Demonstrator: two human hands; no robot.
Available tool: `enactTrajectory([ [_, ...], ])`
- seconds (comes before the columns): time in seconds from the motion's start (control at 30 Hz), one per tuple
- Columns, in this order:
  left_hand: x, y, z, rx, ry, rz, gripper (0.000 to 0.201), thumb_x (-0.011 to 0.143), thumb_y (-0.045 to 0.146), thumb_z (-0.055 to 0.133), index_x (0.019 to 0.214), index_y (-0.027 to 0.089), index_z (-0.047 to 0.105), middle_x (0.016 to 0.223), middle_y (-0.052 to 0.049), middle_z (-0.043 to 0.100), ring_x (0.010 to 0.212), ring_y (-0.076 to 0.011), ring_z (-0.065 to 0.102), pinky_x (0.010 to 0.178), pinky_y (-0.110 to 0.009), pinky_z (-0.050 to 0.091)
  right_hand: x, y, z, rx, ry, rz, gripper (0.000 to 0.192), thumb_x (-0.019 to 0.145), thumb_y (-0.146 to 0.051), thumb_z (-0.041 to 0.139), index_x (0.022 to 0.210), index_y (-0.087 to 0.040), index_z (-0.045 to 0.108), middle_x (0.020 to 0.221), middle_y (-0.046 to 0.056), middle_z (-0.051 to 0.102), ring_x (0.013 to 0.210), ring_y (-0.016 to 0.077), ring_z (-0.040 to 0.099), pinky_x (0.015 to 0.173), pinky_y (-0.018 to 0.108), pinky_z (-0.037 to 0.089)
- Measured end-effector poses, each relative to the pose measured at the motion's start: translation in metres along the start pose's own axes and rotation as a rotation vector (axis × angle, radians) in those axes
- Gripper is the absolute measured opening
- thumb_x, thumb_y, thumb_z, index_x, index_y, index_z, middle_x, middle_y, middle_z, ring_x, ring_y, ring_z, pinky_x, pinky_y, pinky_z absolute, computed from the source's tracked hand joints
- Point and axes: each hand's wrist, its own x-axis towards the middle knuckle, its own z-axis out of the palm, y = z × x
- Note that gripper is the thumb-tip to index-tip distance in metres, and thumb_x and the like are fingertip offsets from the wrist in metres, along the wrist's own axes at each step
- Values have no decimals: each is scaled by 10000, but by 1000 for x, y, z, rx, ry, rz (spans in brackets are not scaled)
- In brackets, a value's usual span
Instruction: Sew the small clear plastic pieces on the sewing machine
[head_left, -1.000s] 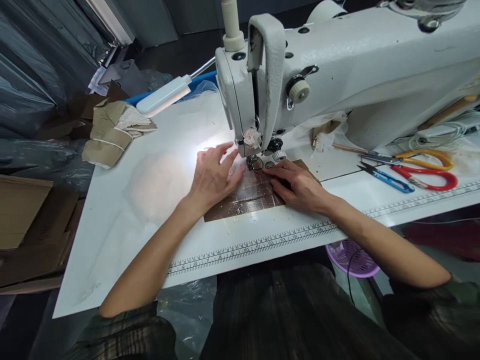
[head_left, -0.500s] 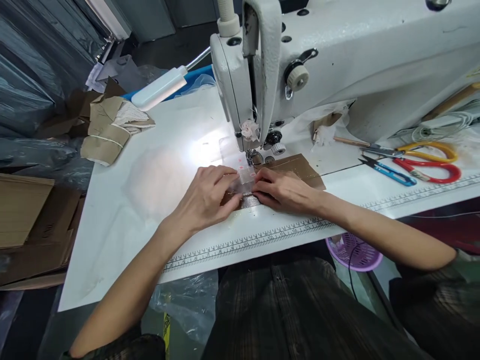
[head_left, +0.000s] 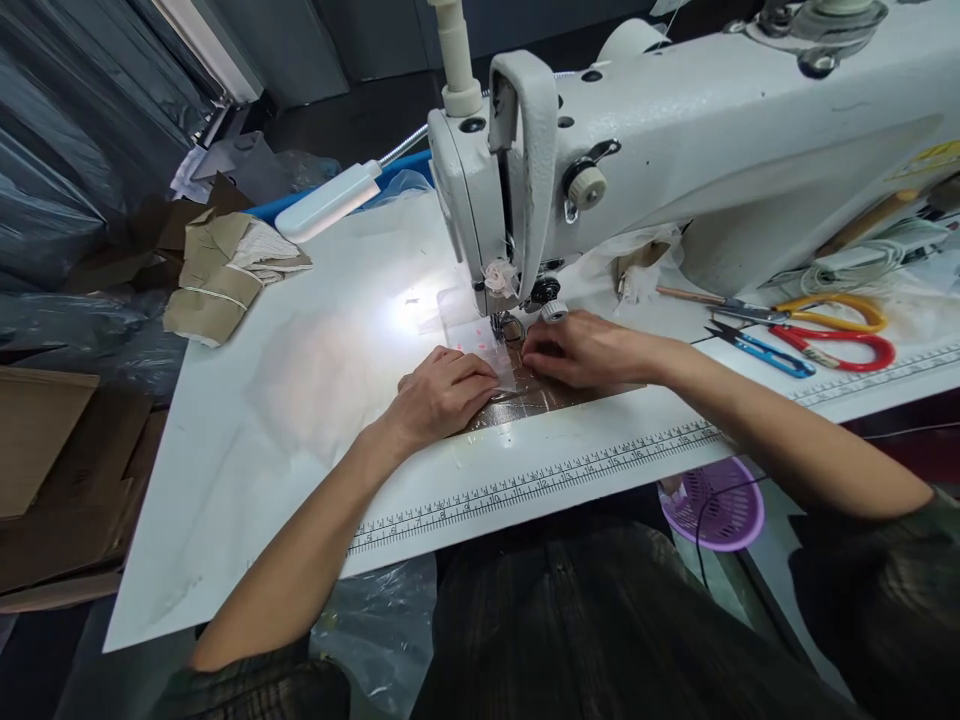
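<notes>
While needle waits, both hands (head_left: 442, 395) press brown piece (head_left: 536, 395).

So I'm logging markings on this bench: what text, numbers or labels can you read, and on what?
Ruler strip printed along the table's front edge: "10" is about legible mid-strip; the other numerals are too small to read.
Yellow label on the sewing machine: too blurred to read.
Nothing else bears readable text.

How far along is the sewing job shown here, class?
Done: the brown piece lies under the sewing machine head, with a clear plastic strip over it. In hand: left hand presses the strip's edge; right hand steadies the piece beside the presser foot. Left: no finished seam is visible.
</notes>
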Motion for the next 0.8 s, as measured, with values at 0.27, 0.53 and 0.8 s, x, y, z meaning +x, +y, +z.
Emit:
enactTrajectory([
  [0.27, 0, 6, 0, 78, 11, 2, 116, 940, 184, 584, 917, 197, 696, 969, -34, 747, 772, -154, 649, 710, -340, 476, -4, 13, 27, -90, 232, 30, 338, 951, -313, 483, 1220, -219, 665, 986, 65, 672, 724, 162, 567, 600, 270, 347],
  [0.53, 1, 12, -3, 144, -7, 18, 158, 920, 121, 580, 964, 217, 698, 1044, -47, 735, 825, -182, 670, 787, -413, 483, -7, 16, 32, -242, 205, -28, 429, 907, -220, 510, 1299, -321, 652, 1139, 71, 632, 788, 174, 565, 605, 281, 346],
  [0.8, 2, 12, -2, 143, 17, 55, 145, 933, 111, 567, 936, 194, 686, 974, -27, 750, 810, -151, 668, 725, -342, 485, -8, 16, 33, -235, 214, -48, 403, 914, -216, 511, 1272, -299, 676, 1136, 76, 625, 806, 179, 567, 635, 286, 373],
])
